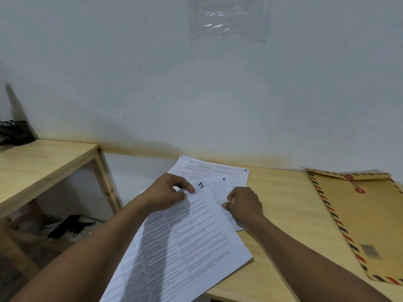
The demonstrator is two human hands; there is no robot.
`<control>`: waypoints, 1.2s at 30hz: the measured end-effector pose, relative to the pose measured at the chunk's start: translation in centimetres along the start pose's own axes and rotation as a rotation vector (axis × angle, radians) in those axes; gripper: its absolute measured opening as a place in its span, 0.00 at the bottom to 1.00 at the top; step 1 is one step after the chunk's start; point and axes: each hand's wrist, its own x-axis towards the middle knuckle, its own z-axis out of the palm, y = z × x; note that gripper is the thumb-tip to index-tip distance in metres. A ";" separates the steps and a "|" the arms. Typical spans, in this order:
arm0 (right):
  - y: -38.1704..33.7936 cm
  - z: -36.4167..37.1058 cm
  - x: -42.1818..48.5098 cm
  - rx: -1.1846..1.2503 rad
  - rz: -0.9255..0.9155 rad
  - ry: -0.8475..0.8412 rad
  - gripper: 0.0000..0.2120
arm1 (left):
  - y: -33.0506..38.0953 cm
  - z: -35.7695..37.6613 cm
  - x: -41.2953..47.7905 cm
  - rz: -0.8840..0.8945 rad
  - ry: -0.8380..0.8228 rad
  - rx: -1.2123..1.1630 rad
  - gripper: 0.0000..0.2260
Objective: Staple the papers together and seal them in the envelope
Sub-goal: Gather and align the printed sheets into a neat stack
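Spanning the lower right of the frame, the wooden worktop (283, 214) carries it all. Brown envelope (366, 221) with striped border lies flat at far right, well apart from the papers. Sheet marked 1 (185, 247) sits centre-bottom, overlapping sheet marked 5 (220, 190) behind it. Left hand (168, 192) pinches the top of sheet marked 1. Right hand (244, 203), fingers curled, pinches sheet marked 5 just beside.

A: Light: dim, cool, even; it falls from the left, by the shadows.
B: Glare: white streaks on the clear plastic sheet (226, 20) on the pale painted wall (130, 73).
A: Shadow: soft grey band from the left forearm (91, 249) across the white printed paper sheets (196, 247).
B: Focus: soft throughout; black objects (15, 132) far left smeared. Light wooden desk (283, 214) lines bow near the borders.
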 end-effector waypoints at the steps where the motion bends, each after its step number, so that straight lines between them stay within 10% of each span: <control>1: 0.2 0.0 -0.1 0.010 -0.012 0.001 0.18 | 0.1 0.1 0.1 0.006 -0.006 0.001 0.12; 16: 2.0 -6.7 -2.0 0.607 -0.048 -0.198 0.21 | 3.8 1.6 1.4 0.097 0.023 0.002 0.13; 36: 2.7 -13.6 -3.4 0.686 -0.081 -0.294 0.11 | 9.4 4.2 3.6 0.277 0.194 0.056 0.12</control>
